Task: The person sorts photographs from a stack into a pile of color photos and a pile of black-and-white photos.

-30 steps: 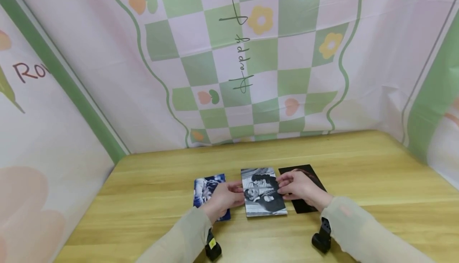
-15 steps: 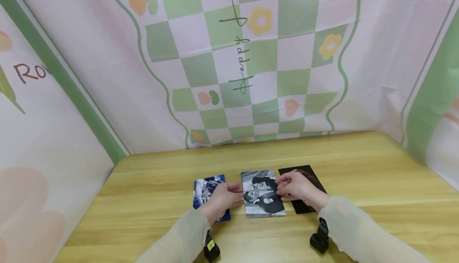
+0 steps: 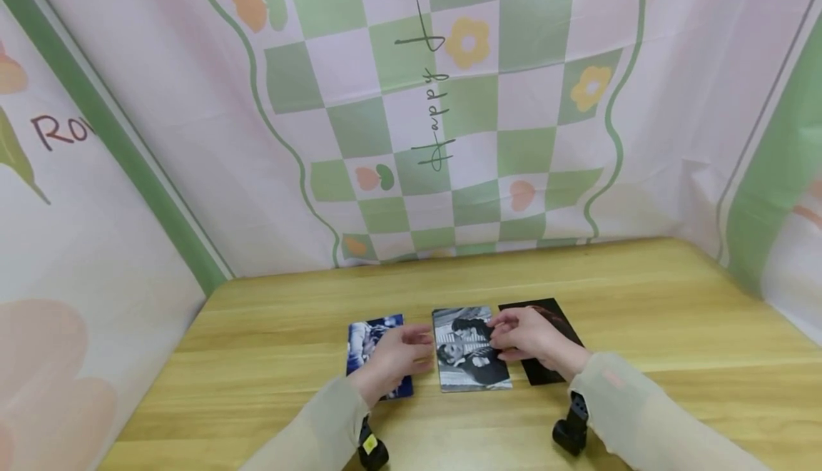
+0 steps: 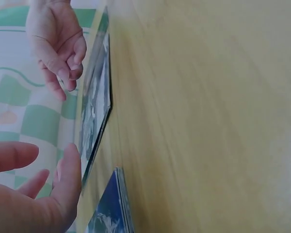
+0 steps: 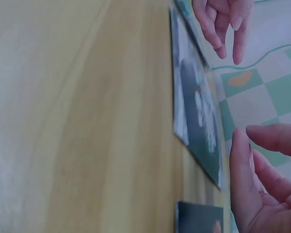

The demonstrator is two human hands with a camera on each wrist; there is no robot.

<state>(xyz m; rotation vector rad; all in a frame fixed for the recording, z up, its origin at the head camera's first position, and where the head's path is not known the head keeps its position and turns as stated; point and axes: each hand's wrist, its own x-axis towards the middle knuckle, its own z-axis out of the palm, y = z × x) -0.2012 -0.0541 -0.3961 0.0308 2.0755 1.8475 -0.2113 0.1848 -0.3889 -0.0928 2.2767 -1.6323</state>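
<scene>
Three photo prints lie in a row on the wooden table (image 3: 642, 314). A blue one (image 3: 367, 335) is on the left, a black-and-white one (image 3: 469, 357) in the middle and a dark one (image 3: 552, 317) on the right. My left hand (image 3: 399, 351) hovers over the blue print, its relaxed fingers next to the middle print's left edge. My right hand (image 3: 521, 335) hovers at that print's right edge and covers part of the dark print. In the wrist views, the left hand (image 4: 39, 194) and right hand (image 5: 262, 179) are loosely curled, clear of the flat black-and-white print (image 4: 94, 111) (image 5: 196, 111).
A checked green and pink backdrop (image 3: 449, 114) closes in the table at the back and on both sides. Black wrist camera mounts (image 3: 568, 428) hang under each sleeve near the front edge. Bare wood stretches left, right and behind the prints.
Both hands have eased slightly off the black-and-white print's side edges. The print has stayed flat on the table, almost in the same place.
</scene>
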